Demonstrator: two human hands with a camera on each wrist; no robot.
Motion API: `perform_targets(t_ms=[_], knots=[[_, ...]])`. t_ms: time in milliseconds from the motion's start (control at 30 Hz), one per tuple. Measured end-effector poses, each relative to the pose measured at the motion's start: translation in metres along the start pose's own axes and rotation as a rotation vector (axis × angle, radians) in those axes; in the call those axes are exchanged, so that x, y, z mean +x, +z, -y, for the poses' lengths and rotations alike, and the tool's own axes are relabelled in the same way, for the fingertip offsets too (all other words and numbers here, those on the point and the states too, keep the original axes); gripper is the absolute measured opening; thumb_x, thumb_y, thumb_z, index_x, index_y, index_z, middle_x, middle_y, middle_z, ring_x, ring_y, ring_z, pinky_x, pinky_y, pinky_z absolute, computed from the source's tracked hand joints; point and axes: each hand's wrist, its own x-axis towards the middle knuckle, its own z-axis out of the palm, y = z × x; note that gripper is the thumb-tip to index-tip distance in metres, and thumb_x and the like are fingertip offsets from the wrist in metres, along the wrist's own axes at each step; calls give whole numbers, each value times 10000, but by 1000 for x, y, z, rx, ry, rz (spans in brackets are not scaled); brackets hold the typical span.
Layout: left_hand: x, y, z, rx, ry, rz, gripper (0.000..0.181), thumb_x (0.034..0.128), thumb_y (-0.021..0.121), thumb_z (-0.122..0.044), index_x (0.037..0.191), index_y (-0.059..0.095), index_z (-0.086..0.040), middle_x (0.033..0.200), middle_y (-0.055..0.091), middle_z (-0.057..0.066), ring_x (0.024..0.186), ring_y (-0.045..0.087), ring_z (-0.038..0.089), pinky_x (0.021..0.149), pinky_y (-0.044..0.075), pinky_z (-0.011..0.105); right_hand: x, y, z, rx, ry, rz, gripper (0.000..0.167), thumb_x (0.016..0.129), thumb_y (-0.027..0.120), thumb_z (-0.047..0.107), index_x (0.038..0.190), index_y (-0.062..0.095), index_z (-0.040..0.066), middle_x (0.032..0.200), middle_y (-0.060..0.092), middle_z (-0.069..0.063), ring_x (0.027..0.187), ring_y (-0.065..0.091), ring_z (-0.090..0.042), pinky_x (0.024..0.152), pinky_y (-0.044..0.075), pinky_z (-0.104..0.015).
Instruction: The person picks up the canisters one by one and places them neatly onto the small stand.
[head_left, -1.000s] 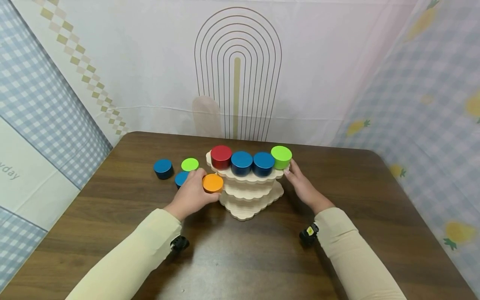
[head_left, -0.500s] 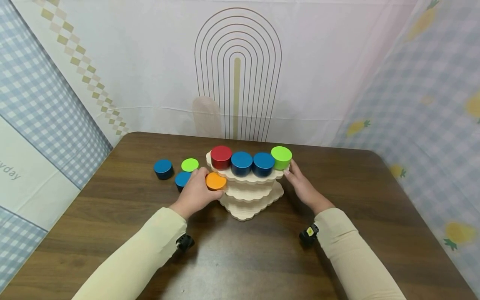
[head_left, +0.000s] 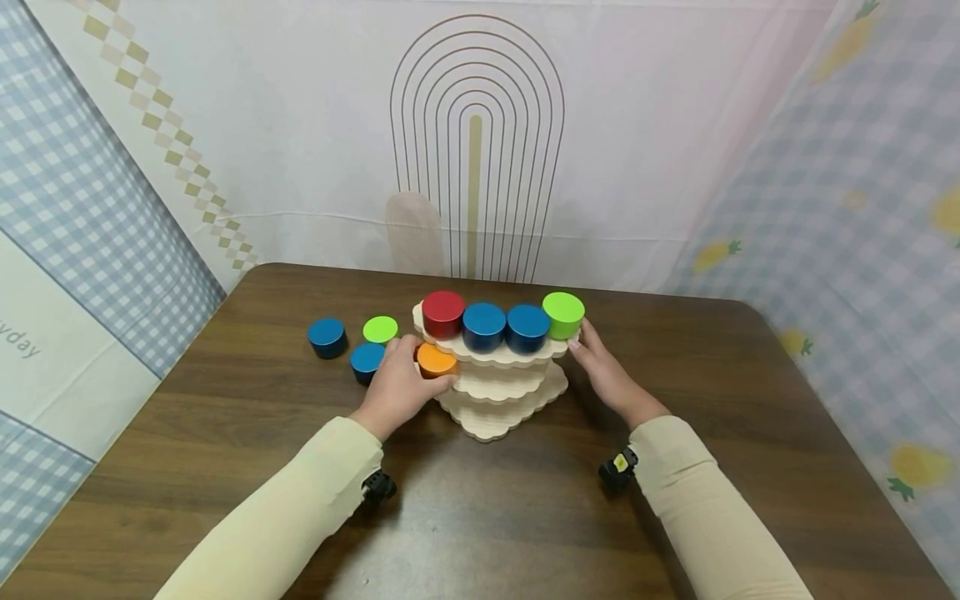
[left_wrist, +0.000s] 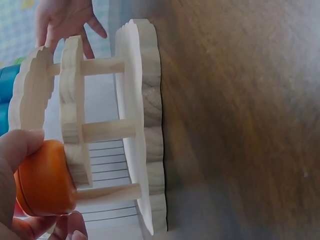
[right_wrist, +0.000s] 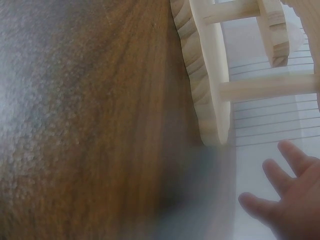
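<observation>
A wooden stand (head_left: 487, 417) with scalloped tiers joined by pegs stands on the table. My left hand (head_left: 393, 387) pinches an orange cylinder (head_left: 437, 361) between thumb and fingers. In the left wrist view the orange cylinder (left_wrist: 47, 177) is at the end of the middle tier (left_wrist: 72, 115), below the top tier's level; whether it rests there I cannot tell. My right hand (head_left: 609, 375) is at the right end of the top tier, fingers spread and straight in the right wrist view. On that tier stand a red cylinder (head_left: 443, 314), two blue cylinders (head_left: 483, 325) and a green cylinder (head_left: 562, 314).
Left of the stand, a blue cylinder (head_left: 327, 337), a second blue cylinder (head_left: 367, 362) and a green cylinder (head_left: 380, 329) stand on the brown table (head_left: 495, 517). The nearer blue one is close beside my left hand. A patterned cloth (head_left: 315, 125) hangs behind the table.
My left hand has moved the orange cylinder a little to the right, partly under the top tier's left edge. The right hand and the other cylinders have stayed put.
</observation>
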Motion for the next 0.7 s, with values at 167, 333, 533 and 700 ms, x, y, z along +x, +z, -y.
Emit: perform_targets(t_ms=[167, 333, 533, 700], knots=[[0, 4, -1, -15, -5, -24, 704, 771, 806, -357, 1277, 484, 10, 1180, 479, 158, 1075, 463, 277, 950, 467, 405, 0, 0, 2, 6, -2, 7, 667, 1047, 275, 363, 1544, -82, 97, 1601, -52, -196, 1458, -17, -411, 1097, 31, -675], [2, 7, 0, -26, -12, -40, 737, 766, 810, -379, 1293, 485, 20, 1178, 481, 163, 1070, 470, 283, 950, 468, 407, 0, 0, 0, -1, -3, 1, 673, 1045, 276, 383, 1546, -77, 103, 1603, -45, -189, 1460, -14, -405, 1100, 31, -672], [5, 11, 1, -75, -30, -48, 761, 763, 809, -398, 1312, 482, 16, 1172, 488, 158, 1078, 464, 280, 946, 468, 403, 1, 0, -2, -3, 0, -2, 680, 1042, 274, 405, 1548, -73, 112, 1607, -39, -173, 1462, -8, -396, 1098, 32, -676], [7, 13, 2, -90, -54, -44, 779, 768, 803, -409, 1330, 462, 10, 1169, 478, 153, 1078, 473, 278, 967, 464, 405, 1, 1, -2, 6, -10, 0, 677, 1043, 273, 401, 1548, -74, 114, 1608, -37, -166, 1464, -5, -388, 1102, 37, -670]])
